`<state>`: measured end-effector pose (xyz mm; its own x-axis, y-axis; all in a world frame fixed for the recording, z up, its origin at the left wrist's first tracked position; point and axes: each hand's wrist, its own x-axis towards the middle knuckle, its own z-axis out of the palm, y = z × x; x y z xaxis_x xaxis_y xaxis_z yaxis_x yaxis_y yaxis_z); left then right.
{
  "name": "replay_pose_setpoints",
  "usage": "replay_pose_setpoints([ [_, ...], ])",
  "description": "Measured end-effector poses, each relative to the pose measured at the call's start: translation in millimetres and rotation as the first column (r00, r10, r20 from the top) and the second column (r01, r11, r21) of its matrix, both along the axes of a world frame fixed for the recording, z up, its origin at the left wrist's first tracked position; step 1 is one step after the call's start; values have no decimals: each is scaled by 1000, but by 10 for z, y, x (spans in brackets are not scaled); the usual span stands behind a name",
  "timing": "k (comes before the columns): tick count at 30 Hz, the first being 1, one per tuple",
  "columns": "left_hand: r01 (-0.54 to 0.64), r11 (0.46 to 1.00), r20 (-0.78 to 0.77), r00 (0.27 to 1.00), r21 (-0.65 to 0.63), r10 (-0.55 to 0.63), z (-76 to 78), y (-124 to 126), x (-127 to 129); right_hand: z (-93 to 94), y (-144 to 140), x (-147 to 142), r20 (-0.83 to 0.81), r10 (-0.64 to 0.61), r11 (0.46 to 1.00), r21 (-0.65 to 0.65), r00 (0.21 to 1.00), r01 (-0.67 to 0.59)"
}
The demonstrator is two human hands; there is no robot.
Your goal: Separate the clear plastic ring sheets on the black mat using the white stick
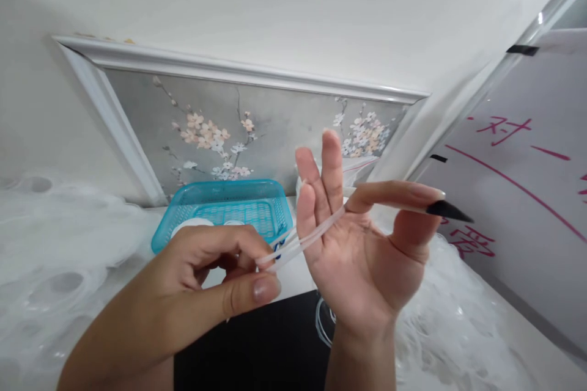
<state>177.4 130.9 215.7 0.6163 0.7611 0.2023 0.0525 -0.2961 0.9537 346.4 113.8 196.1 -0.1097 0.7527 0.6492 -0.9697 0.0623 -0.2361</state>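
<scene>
My left hand (215, 293) is closed, thumb and fingertips pinching thin, pale stretchy bands (302, 241). From there the bands run taut across to my right hand (358, 250), crossing the fingers near their base. That hand's palm faces me, with several fingers raised. Between its bent index finger and thumb is a pointed thing with a black tip (448, 211); the rest of it is mostly hidden. A small blue mark or piece (279, 247) shows by the bands.
Behind my left hand stands a blue plastic basket (220, 190) with white round items inside. Heaps of translucent white rings (50, 275) lie on both sides. A black mat (257, 348) lies below, a framed blossom picture (275, 128) behind, a whiteboard (527, 208) with red writing right.
</scene>
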Motion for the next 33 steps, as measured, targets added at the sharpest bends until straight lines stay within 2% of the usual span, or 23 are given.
replay_pose_setpoints([
  [7, 87, 988, -3, 996, 131, -87, -69, 100, -39, 49, -32, -15, -13, -11, 999, -32, 1000, 11],
  [10, 20, 977, -1, 1000, 212, -21, -76, 103, -34, 50, -34, -9, 26, -30, 999, -43, 999, 31],
  [13, -72, 961, 24, 997, 268, 68, -77, 100, -35, 3, 12, -14, 170, -21, 994, -104, 985, 39],
  [16, -63, 980, 90, 995, 188, 46, -105, 139, -72, -102, 139, -45, 304, 84, 984, -175, 949, -31],
  [18, -79, 992, 148, 987, 95, 64, -143, 199, -110, -190, 254, -83, 295, 185, 968, -219, 938, -122],
  [21, -146, 982, 272, 947, -119, 173, -191, 310, -152, -309, 400, -163, 229, 342, 917, -291, 911, -271],
  [23, -164, 945, 382, 885, -284, 268, -192, 373, -166, -360, 452, -224, 197, 398, 886, -334, 896, -320],
  [26, -115, 890, 526, 771, -441, 360, -148, 436, -203, -396, 485, -303, 155, 395, 864, -399, 906, -308],
  [28, -65, 886, 595, 718, -459, 361, -126, 470, -265, -410, 511, -326, 112, 383, 839, -458, 917, -295],
  [30, -66, 900, 627, 695, -432, 352, -146, 519, -363, -427, 557, -318, 38, 352, 791, -547, 935, -275],
  [32, -175, 904, 577, 718, -390, 388, -219, 592, -486, -448, 613, -282, -44, 266, 715, -662, 963, -227],
  [33, -283, 891, 501, 747, -354, 437, -274, 636, -550, -458, 639, -258, -75, 204, 669, -717, 976, -195],
])
